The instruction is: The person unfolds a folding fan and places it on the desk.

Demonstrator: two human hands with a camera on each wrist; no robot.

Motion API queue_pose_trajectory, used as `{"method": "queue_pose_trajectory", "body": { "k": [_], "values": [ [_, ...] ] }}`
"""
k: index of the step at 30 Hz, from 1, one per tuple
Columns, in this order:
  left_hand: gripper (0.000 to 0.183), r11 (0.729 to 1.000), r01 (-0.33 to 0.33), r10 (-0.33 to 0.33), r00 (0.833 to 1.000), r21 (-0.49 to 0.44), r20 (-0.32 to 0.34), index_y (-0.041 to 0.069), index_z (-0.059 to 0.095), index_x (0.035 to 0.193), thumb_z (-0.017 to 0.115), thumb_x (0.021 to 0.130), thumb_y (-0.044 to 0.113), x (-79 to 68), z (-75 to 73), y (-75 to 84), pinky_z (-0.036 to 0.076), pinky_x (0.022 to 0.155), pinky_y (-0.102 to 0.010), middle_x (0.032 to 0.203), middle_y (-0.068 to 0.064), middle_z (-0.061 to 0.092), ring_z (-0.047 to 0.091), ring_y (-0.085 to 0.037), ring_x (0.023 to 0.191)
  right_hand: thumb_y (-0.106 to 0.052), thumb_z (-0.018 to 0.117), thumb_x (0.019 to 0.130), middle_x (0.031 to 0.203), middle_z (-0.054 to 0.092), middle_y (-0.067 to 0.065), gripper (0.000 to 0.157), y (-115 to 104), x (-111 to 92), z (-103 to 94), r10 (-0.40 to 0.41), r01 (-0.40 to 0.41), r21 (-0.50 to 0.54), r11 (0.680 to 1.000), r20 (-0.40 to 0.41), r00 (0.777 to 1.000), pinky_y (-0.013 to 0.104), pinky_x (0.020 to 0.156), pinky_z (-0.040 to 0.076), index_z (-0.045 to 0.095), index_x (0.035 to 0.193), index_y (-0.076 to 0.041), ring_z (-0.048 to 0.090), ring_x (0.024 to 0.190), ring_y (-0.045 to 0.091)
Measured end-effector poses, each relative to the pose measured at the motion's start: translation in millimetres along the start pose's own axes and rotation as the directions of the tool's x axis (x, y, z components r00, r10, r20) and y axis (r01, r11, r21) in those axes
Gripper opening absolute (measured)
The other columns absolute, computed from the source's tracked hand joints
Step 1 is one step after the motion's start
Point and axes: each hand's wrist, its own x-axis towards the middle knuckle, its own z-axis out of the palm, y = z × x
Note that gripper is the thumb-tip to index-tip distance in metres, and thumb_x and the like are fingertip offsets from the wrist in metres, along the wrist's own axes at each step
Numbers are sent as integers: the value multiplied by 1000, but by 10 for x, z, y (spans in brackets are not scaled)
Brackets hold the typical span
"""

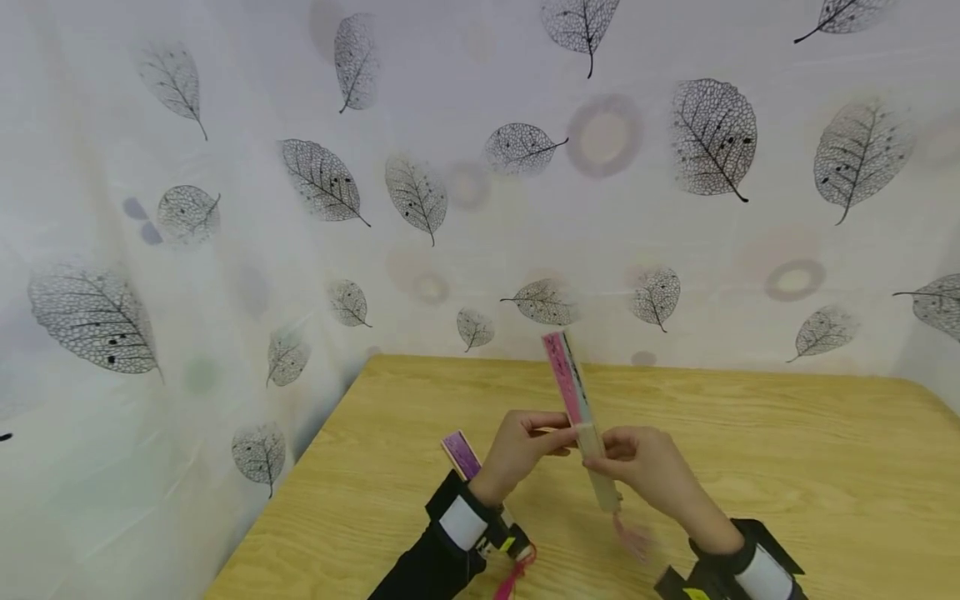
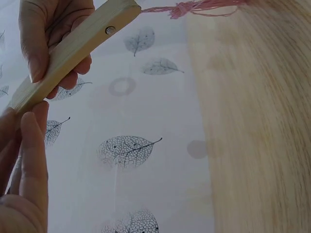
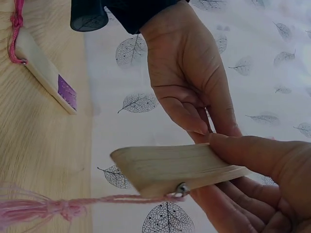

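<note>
A folded hand fan with a pink and pale grey-blue upper part is held up over the table, tilted slightly left. My left hand pinches it near the middle. Just below, my right hand grips the bare bamboo ribs between thumb and fingers. From the metal rivet end hangs a pink tassel. A second folded fan, purple with a bright pink tassel, lies on the table, partly hidden behind my left wrist.
The wooden table spreads under both hands. A white curtain printed with dark leaves stands behind it and along its left side. Bands with camera mounts sit on both wrists.
</note>
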Motion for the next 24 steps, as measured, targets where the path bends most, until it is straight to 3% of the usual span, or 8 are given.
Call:
{"method": "queue_pose_trajectory", "body": {
  "k": [8,16,24],
  "values": [
    [30,999,43,-42,996,12,-79,-1,64,104,59,83,20,-14,28,5,53,75,-27,101,-23,64,62,-14,82,-26,70,73,79,69,5,25,-43,-37,85,-41,37,-36,999,-113,993,25,55,53,67,87,-5,60,66,6],
    [30,999,41,-42,996,-6,-75,-3,63,106,60,83,16,-8,35,-19,53,76,-29,104,-23,63,62,-14,83,-25,69,74,79,69,5,24,-55,-38,93,-38,32,-53,998,-129,991,26,56,54,67,87,-5,60,66,7],
    [34,999,36,-35,995,13,-98,1,65,103,63,80,24,-1,35,-28,53,75,-27,101,-19,66,62,-15,83,-25,68,75,78,68,5,26,-72,-48,96,-55,47,-55,997,-151,987,25,56,54,66,89,-3,60,65,6]
  ]
}}
